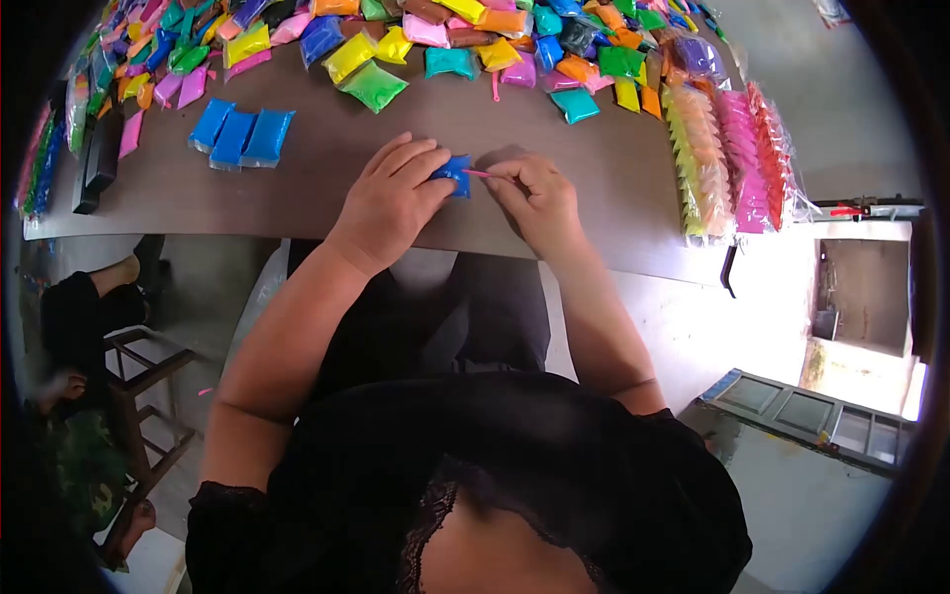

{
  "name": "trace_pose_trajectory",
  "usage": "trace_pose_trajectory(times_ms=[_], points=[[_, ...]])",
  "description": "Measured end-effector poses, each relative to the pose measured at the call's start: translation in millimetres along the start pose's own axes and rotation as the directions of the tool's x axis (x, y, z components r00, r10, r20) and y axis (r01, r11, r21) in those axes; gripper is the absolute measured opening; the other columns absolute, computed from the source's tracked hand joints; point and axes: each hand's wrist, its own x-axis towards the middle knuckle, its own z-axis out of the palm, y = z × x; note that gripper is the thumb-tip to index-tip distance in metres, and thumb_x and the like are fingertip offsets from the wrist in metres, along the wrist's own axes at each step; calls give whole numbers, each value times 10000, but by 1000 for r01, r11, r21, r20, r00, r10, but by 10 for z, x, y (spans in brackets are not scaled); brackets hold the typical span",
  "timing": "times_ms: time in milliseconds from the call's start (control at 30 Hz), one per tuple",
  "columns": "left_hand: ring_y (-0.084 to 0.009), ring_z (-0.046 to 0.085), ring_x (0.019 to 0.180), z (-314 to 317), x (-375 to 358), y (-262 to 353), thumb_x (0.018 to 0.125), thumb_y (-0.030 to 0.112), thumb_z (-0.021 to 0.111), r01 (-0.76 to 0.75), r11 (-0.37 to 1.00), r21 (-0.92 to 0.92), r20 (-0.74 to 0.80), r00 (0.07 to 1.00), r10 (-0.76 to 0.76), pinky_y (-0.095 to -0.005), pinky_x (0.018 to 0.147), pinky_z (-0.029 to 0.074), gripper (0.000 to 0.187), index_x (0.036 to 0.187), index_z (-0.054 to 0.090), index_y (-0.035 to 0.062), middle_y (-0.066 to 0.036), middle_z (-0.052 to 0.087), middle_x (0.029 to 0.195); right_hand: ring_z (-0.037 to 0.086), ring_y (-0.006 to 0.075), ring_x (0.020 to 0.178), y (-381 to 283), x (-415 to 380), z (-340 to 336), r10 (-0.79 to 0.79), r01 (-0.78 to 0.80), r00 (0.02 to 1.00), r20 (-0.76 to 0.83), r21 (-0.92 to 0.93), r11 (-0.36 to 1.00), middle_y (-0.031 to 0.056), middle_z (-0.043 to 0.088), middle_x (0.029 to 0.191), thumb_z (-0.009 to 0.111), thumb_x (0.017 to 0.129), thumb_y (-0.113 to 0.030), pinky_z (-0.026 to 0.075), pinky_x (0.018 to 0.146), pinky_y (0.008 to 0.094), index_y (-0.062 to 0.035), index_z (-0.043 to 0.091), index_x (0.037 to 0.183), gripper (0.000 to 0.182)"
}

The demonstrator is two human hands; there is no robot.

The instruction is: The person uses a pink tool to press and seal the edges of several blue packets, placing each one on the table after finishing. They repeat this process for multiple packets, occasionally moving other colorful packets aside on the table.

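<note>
Just above the near edge of the counter (327,198), a small blue packet (456,176) sits between the person's two hands, partly covered by the left fingers. The left hand (391,203) has its grip closed on the packet's left side, thumb and index finger holding it while the other fingers lie spread beside them. The right hand (539,203) pinches a thin pink stick (478,173) between thumb and fingertips, its tip meeting the packet's right edge; whether it goes under the film or only touches it, I cannot tell. The likeliest trouble seems to be the soft film: a hard push with the stick could pierce or tear it, and too tight a left-hand squeeze could force the contents toward that edge. A loose hold might instead let the packet twist, so the stick skids off or bends, being so slender. Three blue packets (235,139) lie together to the left, well apart from the hands, and look much like the held one, so a mix-up is possible if it were set down among them. A green packet (375,87) lies beyond the left hand, at the near fringe of the colourful pile (450,62).
</note>
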Motion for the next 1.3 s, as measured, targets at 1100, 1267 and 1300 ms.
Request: trace_pose_trajectory(times_ms=[1100,1267,1300], points=[[-277,638,1091,71,-106,-90,724,-32,736,174,960,-219,72,984,-161,-373,902,538,220,912,677,66,-70,664,1138,601,318,922,11,-80,42,-225,231,973,52,-184,956,80,633,912,685,809,-67,498,805,403,-103,675,882,82],[-288,632,1081,64,-87,-70,715,-36,739,193,952,-239,82,981,-178,-380,895,533,220,901,671,59,-73,656,1126,613,317,877,32,-113,-28,-51,60,996,75,-126,990,90,639,872,676,824,-85,502,795,409,-103,684,902,80],[-293,631,1069,57,-84,-62,712,-32,744,196,952,-234,81,980,-182,-381,889,532,219,897,670,58,-73,653,1114,613,317,877,11,-103,-9,-51,60,996,72,-127,990,90,639,872,676,824,-85,502,795,409,-103,684,902,80]])
